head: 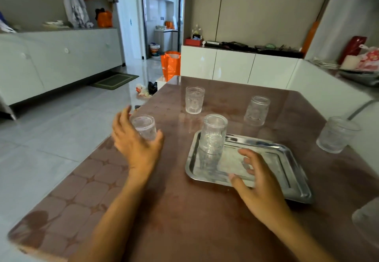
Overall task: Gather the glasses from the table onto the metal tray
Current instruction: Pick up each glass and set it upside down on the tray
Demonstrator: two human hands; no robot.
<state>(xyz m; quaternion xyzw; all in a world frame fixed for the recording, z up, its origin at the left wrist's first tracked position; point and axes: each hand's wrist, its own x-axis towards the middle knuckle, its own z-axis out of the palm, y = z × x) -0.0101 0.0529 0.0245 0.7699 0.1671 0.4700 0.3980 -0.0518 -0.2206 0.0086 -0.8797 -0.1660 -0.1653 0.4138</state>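
Brown table (184, 210) in a tiled room, white cabinets (235, 64) behind. Metal tray (291, 171) at centre, one glass (213, 134) at its ten o'clock corner; three more at twelve, one and three o'clock. Left hand (135, 142) wrapped round a glass (144, 127) at nine. Right hand (258, 187) spread open, empty, above the tray's near rim.

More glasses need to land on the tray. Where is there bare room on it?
The metal tray is bare across its middle and right, though the right hand hovers over the centre. Its far-left corner is crowded by the glass standing there.
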